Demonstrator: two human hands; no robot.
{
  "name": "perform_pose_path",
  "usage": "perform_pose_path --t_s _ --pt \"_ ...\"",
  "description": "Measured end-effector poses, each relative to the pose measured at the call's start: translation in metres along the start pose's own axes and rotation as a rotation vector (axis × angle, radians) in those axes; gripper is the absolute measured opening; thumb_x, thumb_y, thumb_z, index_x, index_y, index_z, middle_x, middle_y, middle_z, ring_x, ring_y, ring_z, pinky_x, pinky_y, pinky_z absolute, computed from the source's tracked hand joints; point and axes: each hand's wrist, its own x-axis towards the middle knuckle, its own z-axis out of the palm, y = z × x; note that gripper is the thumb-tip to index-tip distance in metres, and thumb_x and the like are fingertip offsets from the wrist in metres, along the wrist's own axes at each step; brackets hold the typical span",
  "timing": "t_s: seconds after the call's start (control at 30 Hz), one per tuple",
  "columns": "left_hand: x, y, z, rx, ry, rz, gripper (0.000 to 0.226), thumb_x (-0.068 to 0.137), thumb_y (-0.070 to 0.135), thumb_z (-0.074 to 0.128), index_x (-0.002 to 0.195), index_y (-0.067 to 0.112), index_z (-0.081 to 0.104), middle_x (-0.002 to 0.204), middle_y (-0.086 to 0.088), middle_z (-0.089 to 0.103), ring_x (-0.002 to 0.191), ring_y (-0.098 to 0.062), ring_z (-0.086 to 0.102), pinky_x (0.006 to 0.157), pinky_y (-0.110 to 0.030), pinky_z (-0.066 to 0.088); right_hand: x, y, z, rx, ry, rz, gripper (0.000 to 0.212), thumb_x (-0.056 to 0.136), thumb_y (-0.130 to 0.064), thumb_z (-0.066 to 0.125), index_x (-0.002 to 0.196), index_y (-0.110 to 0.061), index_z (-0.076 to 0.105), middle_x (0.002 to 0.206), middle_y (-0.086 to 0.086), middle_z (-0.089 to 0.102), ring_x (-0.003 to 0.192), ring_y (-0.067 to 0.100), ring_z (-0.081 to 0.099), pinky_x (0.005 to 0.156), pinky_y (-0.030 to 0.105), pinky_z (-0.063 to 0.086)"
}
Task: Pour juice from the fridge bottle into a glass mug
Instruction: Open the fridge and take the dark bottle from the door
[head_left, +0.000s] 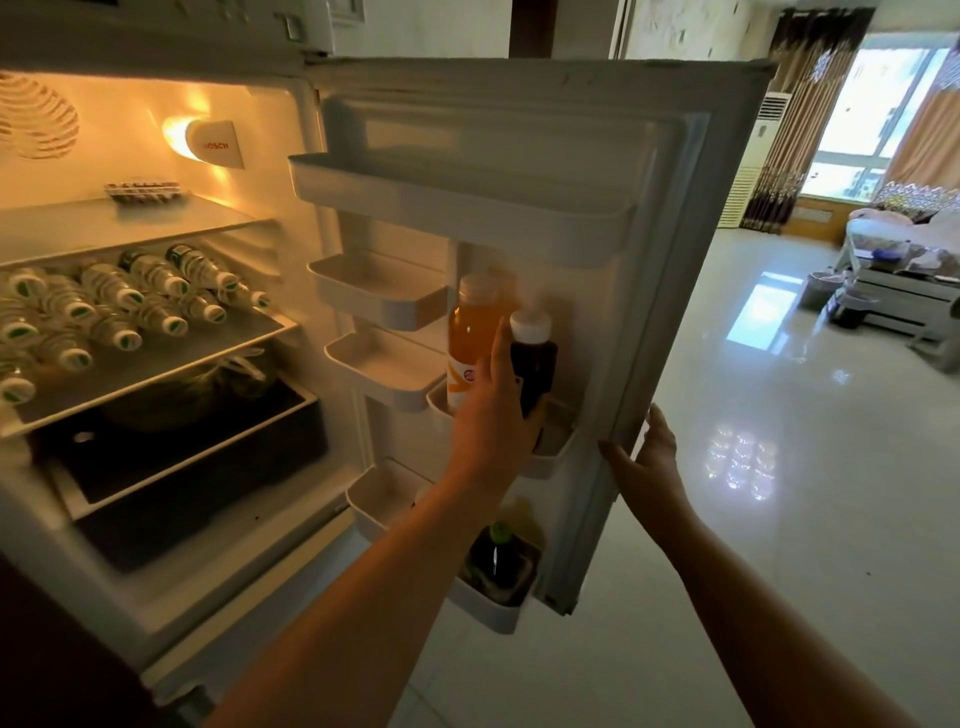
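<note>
Your left hand (493, 410) is reaching the orange juice bottle (471, 332) at twelve o'clock, grasp unclear, right hand (649, 457) gripping the fridge door (660, 218); next, a firm wrap and lift.

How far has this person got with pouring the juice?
Done: the fridge door is open, held by the right hand. In hand: the left hand reaches the orange bottle and dark bottle on the door shelf; a grip isn't clear. Left: take the bottle out and pour; no mug in view.
</note>
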Motion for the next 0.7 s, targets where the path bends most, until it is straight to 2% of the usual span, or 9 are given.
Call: perform_pose_path --t_s 0.03,0.07,0.13,0.2,0.33,0.47,0.57,0.63,0.7 --pt "0.0 0.0 0.0 -0.002 0.002 -0.008 0.097 0.083 0.028 0.068 0.144 0.043 -0.006 0.146 -0.01 0.035 0.123 -0.032 0.048 0.09 -0.054 0.05 -0.001 -0.001 -0.003 -0.022 -0.002 -0.009 0.074 0.083 -0.022 0.068 0.143 -0.017 0.025 0.143 0.006 0.036 0.129 0.026 0.039 0.1 0.045 0.044" --pt "0.0 -0.001 -0.001 -0.005 0.006 -0.011 0.098 0.083 0.028 0.068 0.143 0.045 -0.007 0.146 -0.011 0.036 0.123 -0.033 0.048 0.089 -0.054 0.05 0.0 -0.002 -0.004 0.001 -0.018 -0.024 0.073 0.084 -0.018 0.067 0.143 -0.017 0.025 0.141 0.005 0.037 0.125 0.023 0.042 0.098 0.043 0.046" --pt "-0.001 -0.001 -0.002 -0.012 0.021 -0.008 0.098 0.082 0.028 0.069 0.143 0.046 -0.005 0.145 -0.011 0.036 0.123 -0.033 0.048 0.089 -0.054 0.05 0.001 -0.007 -0.006 0.074 -0.077 -0.051 0.062 0.086 -0.007 0.062 0.138 -0.016 0.029 0.127 0.0 0.042 0.108 0.016 0.048 0.087 0.036 0.05" --pt "-0.002 -0.001 -0.004 -0.024 0.029 -0.01 0.099 0.082 0.027 0.07 0.142 0.048 -0.006 0.146 -0.011 0.036 0.124 -0.032 0.048 0.089 -0.054 0.051 0.002 -0.01 -0.006 0.091 -0.1 -0.049 0.058 0.088 -0.005 0.059 0.137 -0.014 0.03 0.12 0.0 0.042 0.104 0.016 0.048 0.086 0.035 0.05" --pt "-0.01 0.0 -0.01 -0.047 0.077 0.008 0.097 0.082 0.026 0.07 0.143 0.045 -0.003 0.144 -0.011 0.038 0.122 -0.03 0.049 0.09 -0.051 0.051 0.002 -0.007 -0.003 0.033 -0.077 -0.041 0.049 0.087 -0.012 0.062 0.129 -0.014 0.036 0.114 0.001 0.046 0.104 0.021 0.05 0.088 0.042 0.051" --pt "-0.014 0.003 -0.018 -0.015 0.127 0.026 0.094 0.083 0.025 0.07 0.146 0.036 0.001 0.142 -0.011 0.043 0.121 -0.029 0.051 0.091 -0.044 0.048 -0.002 -0.007 0.003 -0.006 -0.098 -0.055 0.042 0.087 -0.016 0.062 0.121 -0.019 0.038 0.109 0.003 0.048 0.099 0.023 0.052 0.083 0.043 0.052" --pt "-0.015 0.0 -0.023 0.0 0.127 0.024 0.094 0.082 0.022 0.071 0.147 0.033 0.004 0.145 -0.011 0.039 0.125 -0.03 0.047 0.094 -0.046 0.046 -0.006 -0.013 0.006 -0.021 -0.105 -0.046 0.034 0.087 -0.021 0.059 0.113 -0.022 0.036 0.103 0.001 0.049 0.092 0.02 0.053 0.077 0.042 0.053" --pt "-0.016 -0.005 -0.024 0.011 0.119 0.004 0.095 0.082 0.022 0.07 0.148 0.034 0.003 0.147 -0.009 0.036 0.127 -0.031 0.044 0.096 -0.049 0.046 -0.006 -0.011 0.007 -0.022 -0.108 -0.033 0.039 0.084 -0.03 0.059 0.115 -0.019 0.038 0.105 0.004 0.053 0.093 0.023 0.057 0.075 0.046 0.056" --pt "-0.017 -0.008 -0.024 -0.001 0.132 -0.01 0.096 0.082 0.022 0.07 0.146 0.038 0.001 0.147 -0.007 0.034 0.129 -0.031 0.042 0.096 -0.05 0.047 -0.007 -0.012 0.008 -0.024 -0.112 -0.02 0.041 0.085 -0.025 0.059 0.118 -0.014 0.037 0.106 0.006 0.051 0.094 0.024 0.055 0.078 0.047 0.054"
